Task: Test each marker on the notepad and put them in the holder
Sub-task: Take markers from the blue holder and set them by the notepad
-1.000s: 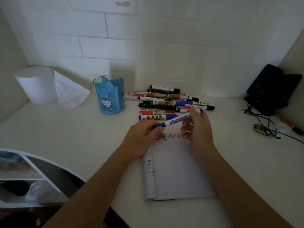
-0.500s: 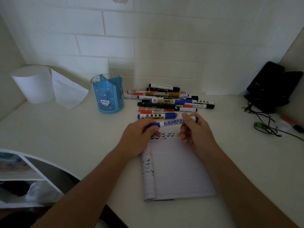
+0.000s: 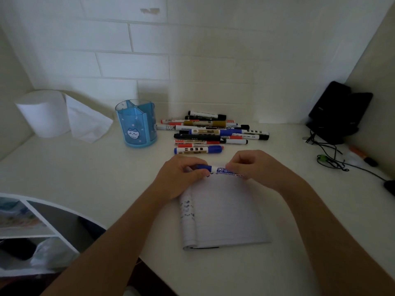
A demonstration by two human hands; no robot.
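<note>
A blue whiteboard marker point(image 3: 215, 169) lies level between both hands, just above the top edge of the lined notepad point(image 3: 224, 212). My left hand point(image 3: 181, 174) grips its blue cap end; my right hand point(image 3: 256, 165) grips the white barrel. Small test marks on the top line are mostly hidden by my hands. A pile of several markers point(image 3: 213, 131) lies behind, with one blue marker point(image 3: 198, 149) nearest me. The blue divided holder point(image 3: 136, 124) with a cat sticker stands left of the pile and looks empty.
A paper roll point(image 3: 42, 113) and a loose tissue point(image 3: 87, 122) sit at the back left. A black device point(image 3: 337, 112) with tangled cables point(image 3: 333, 159) is at the right, near an orange marker point(image 3: 361, 155). A white shelf point(image 3: 32, 227) stands low on the left.
Both hands brought the blue marker down and toward me, from tilted above the pile to level over the notepad's top edge. The grip on both ends stays.
</note>
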